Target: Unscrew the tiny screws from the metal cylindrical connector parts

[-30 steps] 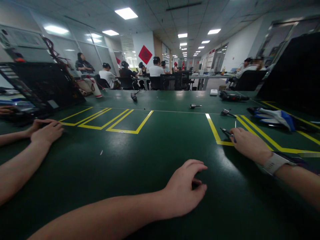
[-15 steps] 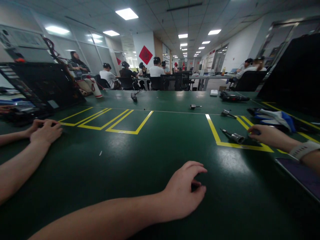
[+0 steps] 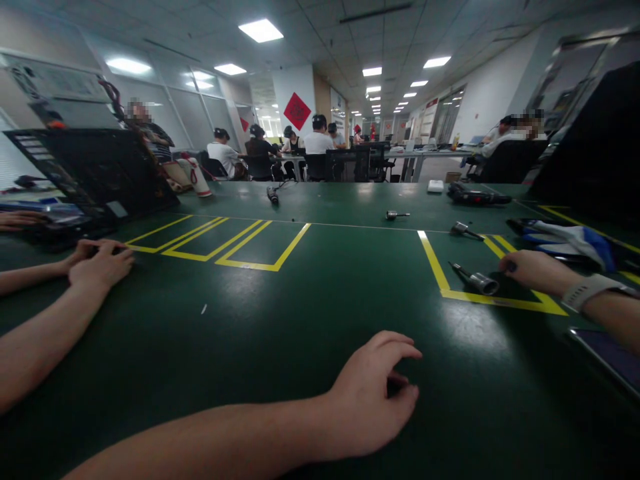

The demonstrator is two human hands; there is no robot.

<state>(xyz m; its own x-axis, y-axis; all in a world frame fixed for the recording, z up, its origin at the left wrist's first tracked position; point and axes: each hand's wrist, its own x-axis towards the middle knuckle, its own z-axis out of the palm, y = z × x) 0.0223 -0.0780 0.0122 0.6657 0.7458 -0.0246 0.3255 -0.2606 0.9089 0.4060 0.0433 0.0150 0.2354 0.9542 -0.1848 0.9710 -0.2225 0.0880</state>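
Note:
My left hand rests on the green table at the lower middle, fingers curled and apart, with nothing in it. On the right, my right hand, with a pale watch strap at the wrist, has its fingers bent together over a small dark thing I cannot make out. Just left of that hand lies a metal socket bit, inside a yellow tape outline. Another socket bit lies behind it, and a third is farther back.
Blue and white gloves and a dark tool lie at the right, a phone at the right edge. A co-worker's hands rest at the left, near more tape outlines and a black case.
The view has shifted slightly, so the table things sit a little farther right and lower. Both my hands keep nearly the same pose; the right fingertips are a bit farther from the nearest socket bit.

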